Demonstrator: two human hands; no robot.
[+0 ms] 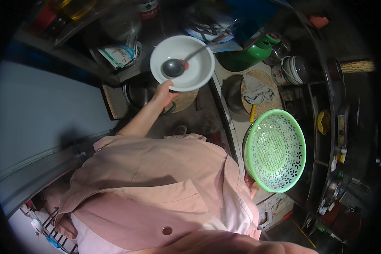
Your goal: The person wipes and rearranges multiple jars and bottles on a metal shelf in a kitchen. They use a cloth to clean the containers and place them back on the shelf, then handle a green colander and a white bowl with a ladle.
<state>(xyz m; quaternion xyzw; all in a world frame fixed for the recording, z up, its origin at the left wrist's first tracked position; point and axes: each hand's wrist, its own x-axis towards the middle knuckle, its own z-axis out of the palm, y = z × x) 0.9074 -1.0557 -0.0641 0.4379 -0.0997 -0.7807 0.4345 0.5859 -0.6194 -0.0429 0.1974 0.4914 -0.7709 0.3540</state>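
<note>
From the head camera, looking down, the person stands in a narrow and dark kitchen and holds one thing in each hand. The left hand is stretched forward and holds a white bowl by its near rim; the fingers are closed on the rim, with the thumb on the upper side. Inside the bowl lies a grey ladle, its handle pointing up and to the right over the far rim, and a small red piece sits just beside its scoop. The right hand is low at the person's side and grips a green plastic colander at its lower edge; only a part of this hand shows, but the fingers seem wrapped under the rim. The colander is tilted, so that its flower-shaped holes and empty inside face the camera.

I judge that this is a carrying step: both vessels are lifted and neither rests on the bench. The next move calls for a steady bowl, because the loose ladle can slide.

The bowl looks smooth, clean and almost empty. On the bench, behind the colander, a grey cloth lies on a woven mat, and a green jug stands further back.
</note>
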